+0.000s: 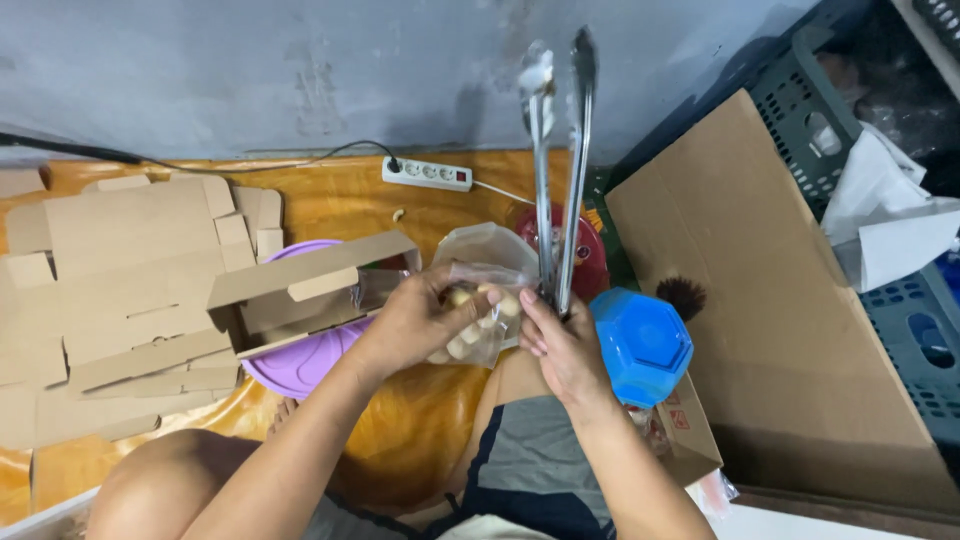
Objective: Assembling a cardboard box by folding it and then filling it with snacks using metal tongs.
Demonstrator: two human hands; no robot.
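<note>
The left hand (415, 325) pinches a small clear bag (478, 320) of pale round snacks, held above the person's lap, in front of the purple tub (300, 362). The right hand (562, 345) is closed around metal tongs (560, 160) that point away, while its fingers also touch the bag. With one hand sharing tongs and bag, the thin plastic could slip or tip, spilling snacks onto the orange floor (420, 440).

I see a clear plastic bag (478, 315) of pale pieces at centre. Flat brown cardboard boxes (120, 290) lie left. A large brown carton (790, 320) stands right.
</note>
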